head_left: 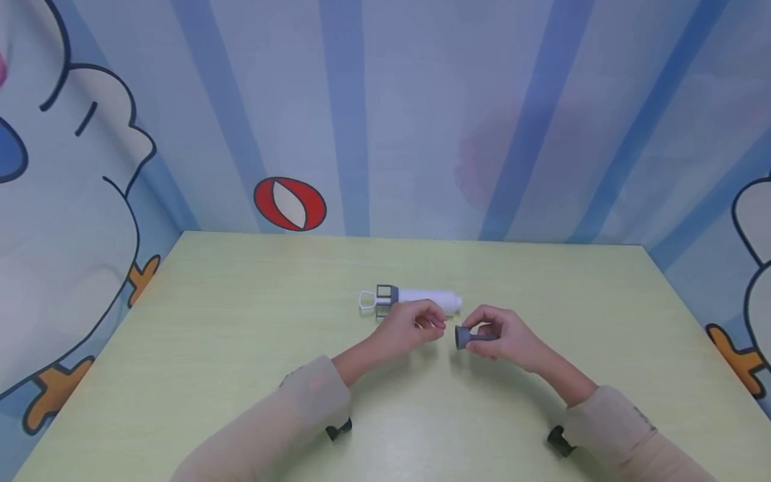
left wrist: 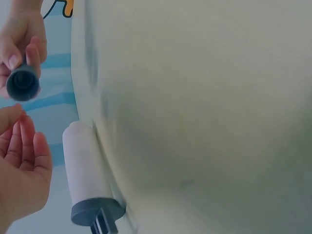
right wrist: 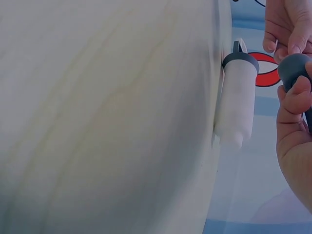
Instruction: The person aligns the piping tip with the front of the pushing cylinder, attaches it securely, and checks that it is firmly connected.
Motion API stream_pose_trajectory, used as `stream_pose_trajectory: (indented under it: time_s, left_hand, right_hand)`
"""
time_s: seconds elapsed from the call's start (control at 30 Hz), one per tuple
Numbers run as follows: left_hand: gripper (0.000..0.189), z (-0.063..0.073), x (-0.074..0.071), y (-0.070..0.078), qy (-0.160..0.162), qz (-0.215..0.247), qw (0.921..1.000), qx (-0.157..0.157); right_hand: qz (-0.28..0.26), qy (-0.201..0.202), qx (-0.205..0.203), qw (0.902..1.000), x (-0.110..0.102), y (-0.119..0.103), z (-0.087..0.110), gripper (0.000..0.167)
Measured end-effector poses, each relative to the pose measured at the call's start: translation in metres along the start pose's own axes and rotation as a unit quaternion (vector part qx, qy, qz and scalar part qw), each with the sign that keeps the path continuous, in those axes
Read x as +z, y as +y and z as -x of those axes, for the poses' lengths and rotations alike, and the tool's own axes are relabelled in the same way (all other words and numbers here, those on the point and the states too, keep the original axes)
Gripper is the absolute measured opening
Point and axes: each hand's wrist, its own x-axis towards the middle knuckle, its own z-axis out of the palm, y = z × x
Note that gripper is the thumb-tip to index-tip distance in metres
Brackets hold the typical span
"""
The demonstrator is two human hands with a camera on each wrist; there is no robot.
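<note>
My right hand (head_left: 510, 337) pinches a grey funnel-shaped nozzle (head_left: 462, 337) by its thin stem, with the flared end pointing left. In the left wrist view the round hollow mouth of the nozzle (left wrist: 23, 84) faces the camera. My left hand (head_left: 409, 326) is just left of that mouth, fingers loosely bent, with nothing visible in them. Behind the left hand a white plastic syringe-like tube (head_left: 424, 296) lies on its side, its narrow tip to the right. Its left end has a grey collar (right wrist: 241, 60) and a white loop handle (head_left: 365, 300); the left hand hides part of it.
Both forearms rise over a pale yellow-green table (head_left: 241, 301). A striped blue wall (head_left: 409, 134) with cartoon prints stands along its back edge. Small black devices (head_left: 560, 442) are strapped under the sleeves.
</note>
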Motion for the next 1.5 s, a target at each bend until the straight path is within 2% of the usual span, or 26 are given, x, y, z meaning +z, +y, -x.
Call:
stream_pose_trajectory:
  time_s: [0.2,0.3,0.53,0.67,0.8,0.93,1.13,1.27,1.4,1.5]
  left_hand:
    - [0.016,-0.021,-0.015,0.000,-0.010,-0.066,0.9978,0.000]
    - [0.020,-0.033,-0.021,0.000,-0.026,-0.119,0.9925,-0.014]
    - [0.038,-0.057,-0.028,-0.004,-0.079,-0.221,0.9718,-0.020]
    - [0.051,-0.066,-0.029,-0.007,-0.106,-0.269,0.9569,-0.021]
    - [0.061,-0.069,-0.028,-0.009,-0.132,-0.300,0.9439,-0.042]
    - [0.062,-0.070,-0.028,-0.010,-0.147,-0.313,0.9370,-0.049]
    - [0.058,-0.068,-0.031,-0.012,-0.148,-0.319,0.9345,-0.058]
    - [0.054,-0.067,-0.032,-0.016,-0.150,-0.330,0.9298,-0.065]
    - [0.052,-0.067,-0.033,-0.020,-0.150,-0.336,0.9284,-0.051]
    - [0.051,-0.064,-0.037,-0.019,-0.149,-0.333,0.9305,-0.034]
  right_hand:
    - [-0.005,0.005,-0.002,1.0000,-0.004,0.003,0.001,0.026]
    - [-0.005,0.005,-0.002,1.0000,-0.005,0.004,0.002,0.026]
    - [-0.004,0.009,0.010,0.9999,-0.008,0.004,0.004,0.026]
    - [-0.005,0.010,0.010,0.9999,-0.009,0.004,0.006,0.027]
    - [-0.006,0.010,0.008,0.9999,-0.010,0.004,0.007,0.027]
    - [-0.003,0.015,0.014,0.9998,-0.012,0.004,0.009,0.027]
    - [0.010,0.020,0.020,0.9996,-0.014,0.003,0.010,0.027]
    - [0.007,0.019,0.014,0.9997,-0.015,0.003,0.010,0.027]
    - [0.009,0.023,0.014,0.9996,-0.018,0.004,0.010,0.027]
    - [0.015,0.027,0.013,0.9994,-0.021,0.004,0.011,0.027]
